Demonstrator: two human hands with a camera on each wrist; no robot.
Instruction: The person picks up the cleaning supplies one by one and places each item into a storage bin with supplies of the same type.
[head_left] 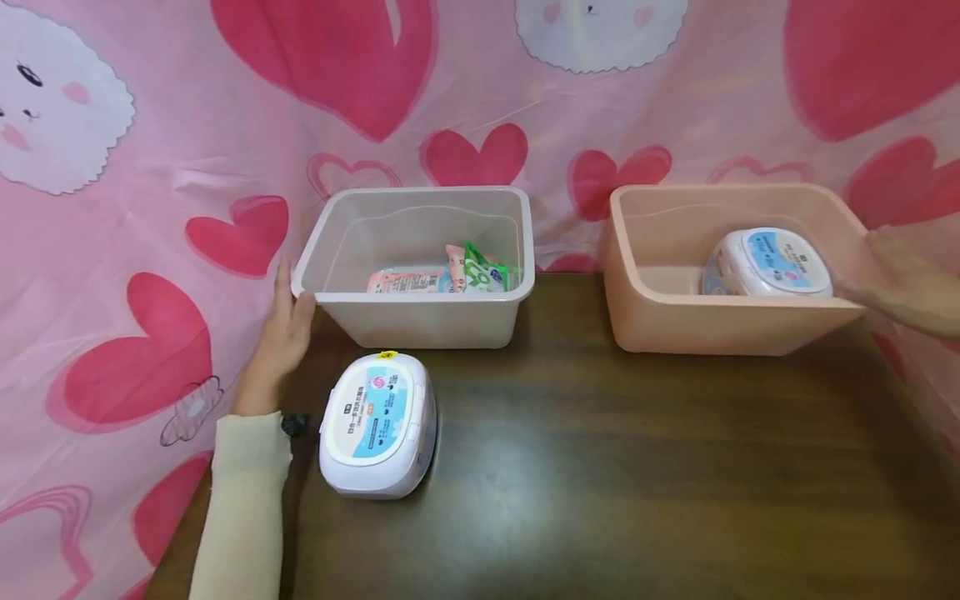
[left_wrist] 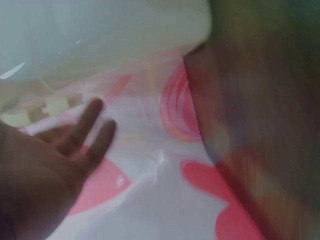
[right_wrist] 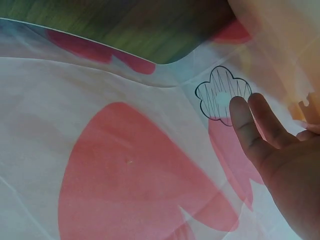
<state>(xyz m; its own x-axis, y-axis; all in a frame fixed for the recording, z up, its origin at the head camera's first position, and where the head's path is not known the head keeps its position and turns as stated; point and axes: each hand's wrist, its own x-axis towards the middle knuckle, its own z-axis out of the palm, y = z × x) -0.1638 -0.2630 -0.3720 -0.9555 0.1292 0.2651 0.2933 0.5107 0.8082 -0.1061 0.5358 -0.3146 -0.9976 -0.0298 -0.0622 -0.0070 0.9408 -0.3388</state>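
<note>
My left hand (head_left: 287, 329) is at the left rim of a pale whitish plastic bin (head_left: 420, 321), with its fingers extended along the outside. In the left wrist view, two straight, spread fingers (left_wrist: 102, 142) show below that bin. My right hand (head_left: 903, 279) is at the right rim of a peach plastic bin (head_left: 720, 327). Two of its fingers (right_wrist: 246, 127) point out straight in the right wrist view. Inside the peach bin sits a white lidded tub (head_left: 783, 260) with a blue label. Small packets (head_left: 480, 271), one of them green, lie in the whitish bin.
A second white lidded tub (head_left: 378, 425) stands on the dark wooden table (head_left: 600, 467), close in front of the whitish bin and beside my left wrist. Pink heart-printed cloth (head_left: 247, 150) hangs behind both bins and runs along the left and right table edges.
</note>
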